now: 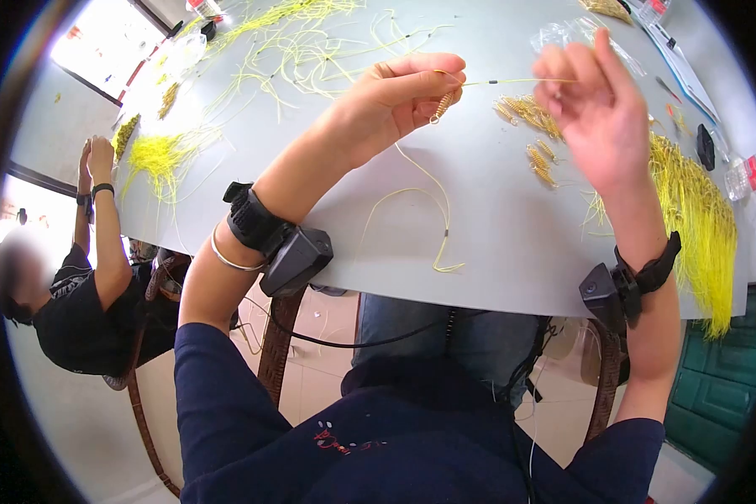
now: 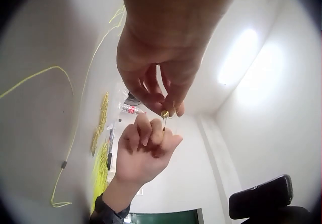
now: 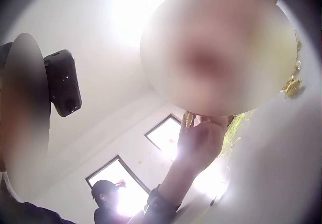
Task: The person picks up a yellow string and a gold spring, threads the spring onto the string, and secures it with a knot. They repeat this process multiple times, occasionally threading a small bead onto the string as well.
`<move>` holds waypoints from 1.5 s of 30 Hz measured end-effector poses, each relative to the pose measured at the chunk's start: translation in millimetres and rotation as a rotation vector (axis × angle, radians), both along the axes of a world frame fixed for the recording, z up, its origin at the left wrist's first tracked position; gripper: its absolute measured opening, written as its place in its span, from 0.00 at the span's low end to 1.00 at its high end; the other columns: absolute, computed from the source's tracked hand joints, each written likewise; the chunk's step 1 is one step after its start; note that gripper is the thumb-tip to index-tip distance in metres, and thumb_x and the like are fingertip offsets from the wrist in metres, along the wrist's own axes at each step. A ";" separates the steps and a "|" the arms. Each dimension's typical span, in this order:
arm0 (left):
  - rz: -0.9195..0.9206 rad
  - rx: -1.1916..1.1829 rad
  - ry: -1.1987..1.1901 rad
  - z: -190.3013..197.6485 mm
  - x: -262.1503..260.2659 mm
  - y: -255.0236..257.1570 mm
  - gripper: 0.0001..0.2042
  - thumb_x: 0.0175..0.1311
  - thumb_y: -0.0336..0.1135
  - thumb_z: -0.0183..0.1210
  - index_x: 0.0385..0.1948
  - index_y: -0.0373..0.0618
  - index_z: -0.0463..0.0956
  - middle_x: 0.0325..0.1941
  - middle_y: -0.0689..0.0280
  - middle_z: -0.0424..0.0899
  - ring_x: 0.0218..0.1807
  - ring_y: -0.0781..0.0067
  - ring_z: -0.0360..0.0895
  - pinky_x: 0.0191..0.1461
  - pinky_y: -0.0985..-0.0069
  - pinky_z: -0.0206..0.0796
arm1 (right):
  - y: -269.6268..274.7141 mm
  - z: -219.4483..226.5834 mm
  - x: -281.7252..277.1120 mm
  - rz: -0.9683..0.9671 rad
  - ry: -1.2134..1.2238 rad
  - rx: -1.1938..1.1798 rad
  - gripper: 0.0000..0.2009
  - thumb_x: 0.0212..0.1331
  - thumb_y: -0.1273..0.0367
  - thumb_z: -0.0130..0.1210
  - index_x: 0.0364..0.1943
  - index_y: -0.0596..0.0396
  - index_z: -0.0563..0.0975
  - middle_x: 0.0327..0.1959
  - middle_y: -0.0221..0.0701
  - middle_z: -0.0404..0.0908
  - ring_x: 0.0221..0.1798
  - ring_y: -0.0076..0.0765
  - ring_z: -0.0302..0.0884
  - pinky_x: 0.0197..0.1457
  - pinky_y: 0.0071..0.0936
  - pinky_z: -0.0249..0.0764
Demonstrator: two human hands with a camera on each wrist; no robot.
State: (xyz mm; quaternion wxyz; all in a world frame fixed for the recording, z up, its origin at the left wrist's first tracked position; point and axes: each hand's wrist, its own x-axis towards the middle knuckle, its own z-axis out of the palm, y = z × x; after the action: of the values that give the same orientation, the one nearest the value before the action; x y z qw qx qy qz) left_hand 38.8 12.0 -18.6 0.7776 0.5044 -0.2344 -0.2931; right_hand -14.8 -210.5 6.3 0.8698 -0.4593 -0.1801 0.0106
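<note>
My left hand [image 1: 403, 92] pinches a small gold wire spring [image 1: 442, 107] between thumb and fingers; its coils hang below the fingertips. From there a thin yellow line [image 1: 525, 81] with a dark sleeve [image 1: 492, 81] runs straight across to my right hand [image 1: 596, 118]. The right fingers are curled around the line's far part, slightly blurred in the head view. Another length of this yellow line [image 1: 447, 202] trails from below the left hand onto the grey table [image 1: 496, 252] and carries a second dark sleeve. In the right wrist view the spring [image 3: 189, 119] shows at the left fingers.
Gold springs [image 1: 539, 164] lie in small heaps near the right hand. A thick bundle of yellow lines [image 1: 689, 210] hangs over the table's right edge. Loose yellow strands [image 1: 311, 55] spread at the back, with another pile [image 1: 155, 160] at left. Another person [image 1: 84, 294] sits at left.
</note>
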 end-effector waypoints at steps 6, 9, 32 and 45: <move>0.092 0.172 -0.082 8.1 -14.5 -8.2 0.14 0.61 0.29 0.53 0.48 0.38 0.69 0.31 0.72 0.73 0.32 0.85 0.67 0.35 0.90 0.62 | 2.6 10.2 1.1 -0.253 0.054 0.042 0.18 0.63 0.58 0.45 0.17 0.49 0.62 0.18 0.23 0.60 0.22 0.21 0.56 0.27 0.17 0.54; 0.102 0.190 -0.107 8.5 -17.1 -10.3 0.21 0.59 0.30 0.55 0.54 0.37 0.64 0.29 0.71 0.72 0.31 0.86 0.65 0.34 0.89 0.60 | 12.4 1.0 -8.6 -0.208 0.008 -0.400 0.13 0.58 0.58 0.54 0.26 0.53 0.71 0.12 0.17 0.58 0.14 0.14 0.48 0.19 0.13 0.45; -0.016 0.352 -0.242 5.8 -19.5 -11.1 0.09 0.61 0.37 0.56 0.38 0.45 0.71 0.31 0.72 0.73 0.32 0.87 0.67 0.37 0.88 0.62 | 29.8 -25.0 -4.8 -0.538 -0.311 -0.899 0.06 0.56 0.71 0.52 0.28 0.60 0.72 0.14 0.26 0.68 0.18 0.17 0.60 0.21 0.19 0.56; 0.061 0.088 -0.083 4.7 -9.5 -7.2 0.07 0.63 0.35 0.52 0.37 0.43 0.71 0.34 0.73 0.71 0.36 0.87 0.68 0.40 0.89 0.62 | 27.9 -2.0 -16.8 -0.421 -0.549 -1.067 0.03 0.52 0.73 0.56 0.27 0.56 0.74 0.18 0.28 0.70 0.17 0.20 0.61 0.22 0.21 0.58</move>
State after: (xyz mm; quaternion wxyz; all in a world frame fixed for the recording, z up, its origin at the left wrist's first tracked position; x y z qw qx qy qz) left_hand 29.3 4.8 -13.9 0.7529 0.5566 -0.2381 -0.2580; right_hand -31.6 -182.6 4.2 0.4268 -0.8410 -0.2723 -0.1907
